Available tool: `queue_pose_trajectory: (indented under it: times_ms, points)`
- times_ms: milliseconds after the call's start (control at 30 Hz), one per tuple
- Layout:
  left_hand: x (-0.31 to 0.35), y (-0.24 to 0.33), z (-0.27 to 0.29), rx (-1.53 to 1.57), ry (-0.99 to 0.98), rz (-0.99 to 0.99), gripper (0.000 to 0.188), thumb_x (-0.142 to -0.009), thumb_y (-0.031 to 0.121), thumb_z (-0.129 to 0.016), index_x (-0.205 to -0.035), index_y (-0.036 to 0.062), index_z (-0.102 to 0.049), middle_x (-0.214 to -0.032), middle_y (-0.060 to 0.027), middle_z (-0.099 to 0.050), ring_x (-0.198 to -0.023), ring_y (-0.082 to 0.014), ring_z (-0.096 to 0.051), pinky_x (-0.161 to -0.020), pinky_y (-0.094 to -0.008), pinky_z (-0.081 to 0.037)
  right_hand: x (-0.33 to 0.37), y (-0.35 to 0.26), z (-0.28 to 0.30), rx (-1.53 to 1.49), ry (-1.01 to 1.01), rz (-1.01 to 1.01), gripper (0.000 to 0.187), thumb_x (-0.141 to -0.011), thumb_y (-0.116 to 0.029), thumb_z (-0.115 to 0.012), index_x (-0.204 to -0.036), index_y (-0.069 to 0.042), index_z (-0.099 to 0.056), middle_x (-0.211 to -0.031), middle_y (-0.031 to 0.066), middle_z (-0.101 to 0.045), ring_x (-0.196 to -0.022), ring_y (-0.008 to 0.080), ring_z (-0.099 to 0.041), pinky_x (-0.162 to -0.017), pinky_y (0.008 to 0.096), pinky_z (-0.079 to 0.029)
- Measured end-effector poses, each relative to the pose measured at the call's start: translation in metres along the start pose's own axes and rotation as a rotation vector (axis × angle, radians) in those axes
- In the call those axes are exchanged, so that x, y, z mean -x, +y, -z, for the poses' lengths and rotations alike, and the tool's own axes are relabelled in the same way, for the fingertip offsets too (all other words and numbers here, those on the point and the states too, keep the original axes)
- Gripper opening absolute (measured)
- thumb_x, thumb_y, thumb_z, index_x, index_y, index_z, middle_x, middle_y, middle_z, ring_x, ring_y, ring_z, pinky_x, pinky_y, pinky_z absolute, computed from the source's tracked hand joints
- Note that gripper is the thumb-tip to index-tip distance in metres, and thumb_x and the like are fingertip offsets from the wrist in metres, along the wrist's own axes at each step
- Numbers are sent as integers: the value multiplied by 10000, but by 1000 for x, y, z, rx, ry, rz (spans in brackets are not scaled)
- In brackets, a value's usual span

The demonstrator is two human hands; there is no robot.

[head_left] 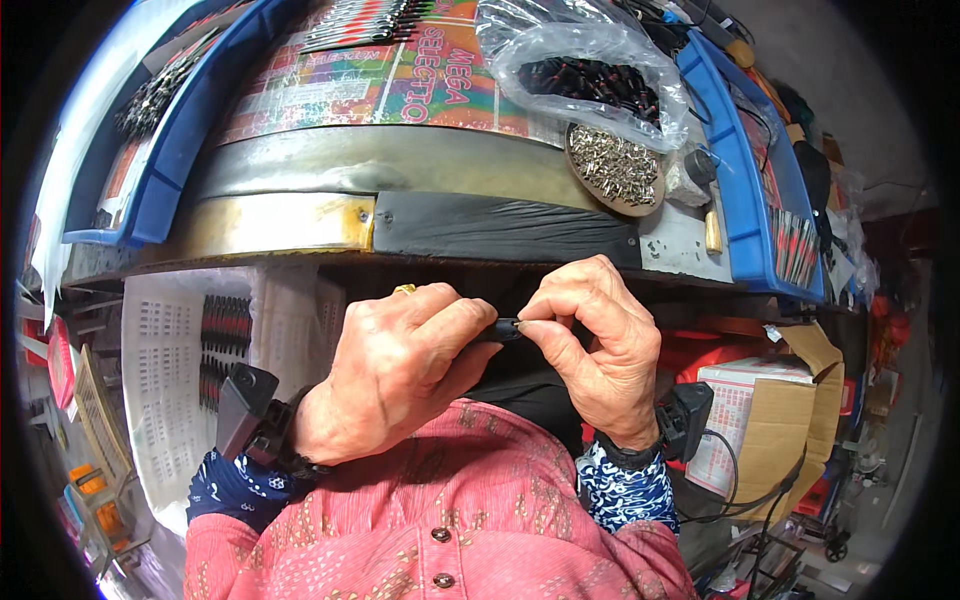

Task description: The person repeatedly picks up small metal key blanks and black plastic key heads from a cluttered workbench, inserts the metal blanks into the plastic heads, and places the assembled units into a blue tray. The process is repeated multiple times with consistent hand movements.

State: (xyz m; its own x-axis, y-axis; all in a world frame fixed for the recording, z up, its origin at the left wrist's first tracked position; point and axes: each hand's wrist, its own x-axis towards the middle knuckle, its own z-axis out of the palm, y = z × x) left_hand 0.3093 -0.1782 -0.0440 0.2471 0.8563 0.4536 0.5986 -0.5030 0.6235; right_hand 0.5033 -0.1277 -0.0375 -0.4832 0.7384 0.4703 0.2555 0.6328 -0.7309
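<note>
Left grip (390, 358), right grip (608, 345) closed on one black piece (503, 330) (two blue trays (165, 180) (738, 215) nearby)

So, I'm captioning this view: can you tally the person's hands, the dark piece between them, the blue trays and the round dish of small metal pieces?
Hands: 2 (left hand, right hand)
Black piece: 1
Blue trays: 2 (left tray, right tray)
Round dish: 1
Total: 6

The tabletop (300, 165) holds a left bin (158, 192) and right bin (738, 190). Between, a bag (525, 45) lies behind a dish (636, 209).
</note>
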Motion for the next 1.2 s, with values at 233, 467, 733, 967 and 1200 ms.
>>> queue_pose_trajectory:
  times_ms: [233,467,733,967,1200]
  points:
    - [1,0,-2,-47,0,-26,265,-700,92,-761,-920,47,-619,-715,-96,-542,-596,-286,-557,-527,-378,-454,-1,-2,-1,62,-22,22,141,-714,36,-711,-827,-14,-644,-821,61,-605,-754,192,-557,-642,295,-448]
    - [5,0,-6,-145,-14,-49,286,-698,93,-768,-944,33,-635,-738,-98,-585,-603,-278,-579,-525,-370,-463,-5,-6,0,218,-66,115,154,-687,25,-714,-812,-22,-637,-800,84,-602,-738,250,-568,-666,345,-455]
    - [5,-5,-17,-195,59,-139,230,-697,120,-740,-850,58,-580,-671,-52,-480,-578,-223,-542,-493,-345,-453,-3,-3,0,-22,-112,-139,123,-738,31,-707,-827,-21,-641,-779,47,-602,-741,156,-568,-624,282,-457]
    - [5,-7,-15,-190,62,-134,300,-676,82,-753,-938,28,-618,-740,-77,-575,-598,-240,-580,-507,-353,-465,4,-3,-3,-518,-182,-794,103,-897,-80,-659,-913,21,-644,-739,7,-630,-559,33,-534,-500,179,-436]
    - [4,-9,-19,-187,79,-121,249,-688,97,-722,-898,47,-598,-711,-62,-541,-614,-233,-583,-511,-347,-481,5,-1,-4,-580,-195,-827,105,-910,-83,-648,-954,12,-647,-698,17,-628,-532,36,-547,-472,179,-434]
